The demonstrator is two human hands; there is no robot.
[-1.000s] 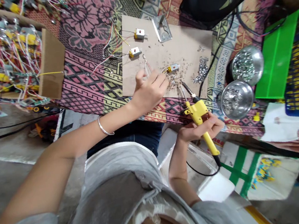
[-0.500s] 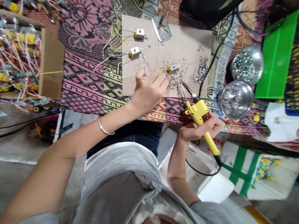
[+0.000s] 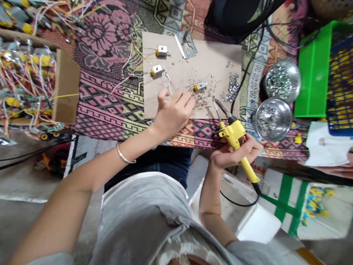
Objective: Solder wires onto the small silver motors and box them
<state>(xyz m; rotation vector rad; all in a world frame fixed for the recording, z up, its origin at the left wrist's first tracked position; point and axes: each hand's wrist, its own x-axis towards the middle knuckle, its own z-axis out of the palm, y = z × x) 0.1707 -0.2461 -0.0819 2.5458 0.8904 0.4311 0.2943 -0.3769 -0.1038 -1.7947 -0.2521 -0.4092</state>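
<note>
My left hand (image 3: 174,114) rests over a cardboard sheet (image 3: 209,54), its fingers pinched on thin wires (image 3: 171,82). Beside its fingertips lies a small motor (image 3: 201,85) with a yellow end and light wires running toward the hand. In my right hand (image 3: 236,153) is a yellow soldering gun (image 3: 233,131), its tip pointing up at the sheet's front edge, just right of that motor. Two more wired motors, an upper one (image 3: 161,51) and a lower one (image 3: 156,70), lie further back. A bent metal bracket (image 3: 187,45) sits near the sheet's back edge.
Small metal parts (image 3: 232,88) are heaped at the sheet's right. Two steel bowls, a rear one (image 3: 283,81) and a front one (image 3: 273,120), hold metal pieces. A green bin (image 3: 310,75) and blue basket (image 3: 351,88) stand right. A cardboard box (image 3: 65,87) of wired motors stands left.
The camera view has shifted slightly, so the sheet and bowls appear a little lower or further left. Both hands keep their grips, with the soldering tip still beside the motor.
</note>
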